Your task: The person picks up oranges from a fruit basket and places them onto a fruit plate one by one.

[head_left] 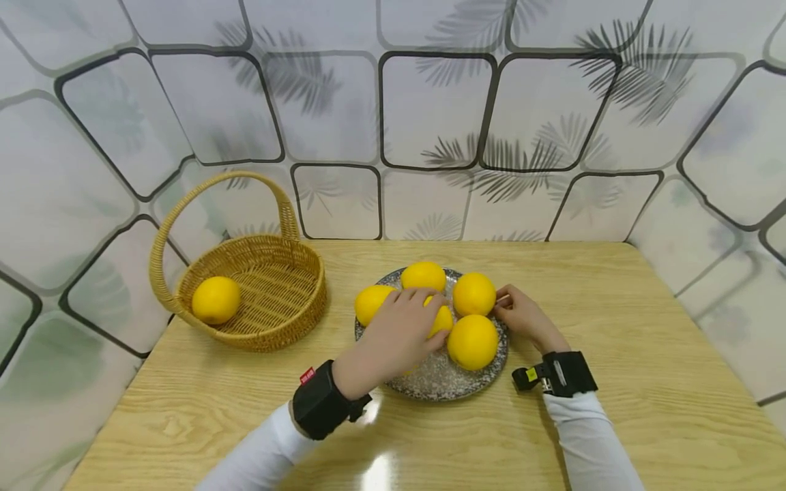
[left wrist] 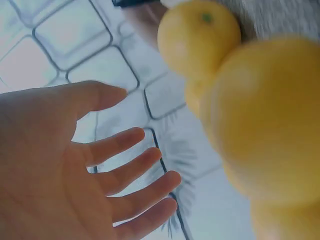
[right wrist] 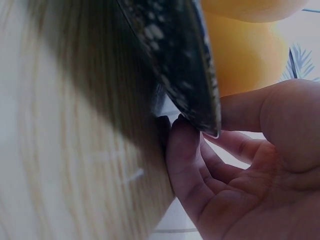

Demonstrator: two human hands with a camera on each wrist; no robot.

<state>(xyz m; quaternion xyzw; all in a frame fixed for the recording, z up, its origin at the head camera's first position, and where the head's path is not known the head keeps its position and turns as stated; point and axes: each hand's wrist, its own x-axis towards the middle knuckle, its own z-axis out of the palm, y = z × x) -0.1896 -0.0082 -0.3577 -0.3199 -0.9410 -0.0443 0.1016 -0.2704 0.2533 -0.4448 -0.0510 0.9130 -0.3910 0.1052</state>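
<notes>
Several oranges [head_left: 473, 342] sit on a round speckled grey plate [head_left: 439, 383] in the head view. Over the middle of the plate reaches my left hand [head_left: 399, 334], partly covering one orange [head_left: 439, 320]. The left wrist view shows that hand's fingers [left wrist: 145, 200] spread and loosely extended, with a gap between them and the oranges [left wrist: 270, 120]. My right hand [head_left: 529, 322] grips the plate's right edge. From the right wrist, its fingers are curled under the rim [right wrist: 200, 90], while the thumb lies on the upper side beside an orange [right wrist: 247, 55].
A wicker basket [head_left: 321, 290] with a tall arched handle stands at the left of the wooden table [head_left: 645, 382], holding one orange [head_left: 216, 300]. Patterned wall covering [head_left: 436, 109] rises behind the table and on both sides.
</notes>
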